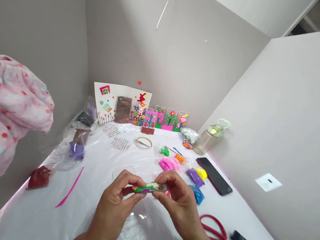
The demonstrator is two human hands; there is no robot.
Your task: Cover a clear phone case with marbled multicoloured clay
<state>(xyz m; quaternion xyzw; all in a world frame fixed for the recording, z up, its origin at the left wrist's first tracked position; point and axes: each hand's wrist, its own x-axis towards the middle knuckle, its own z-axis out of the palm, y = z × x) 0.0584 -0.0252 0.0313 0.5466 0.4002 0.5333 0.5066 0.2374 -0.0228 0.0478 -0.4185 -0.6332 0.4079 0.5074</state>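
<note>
From my remote place, I see in the head view that the left hand [112,205] and the right hand [180,200] hold one soft, multicoloured clay piece [149,188] by its two ends. Each grip is narrow, with the thumb below and the fingertips above, and the piece is raised over the white table [38,226]. As I judge, the mixing is only partly done: green, white, purple and pink make separate streaks, and they do not form one even colour. The decorated panels [160,119] and the white picture sheet [103,103] standing at the wall look finished to me. A transparent sheet [123,169] behind my hands shows no decoration on its visible part. At the right lie the pink packet [168,163], the purple packet [195,177] and the blue packet [197,194], with the phone [214,175] beside them and the red-handled scissors [222,234] nearer to me
</note>
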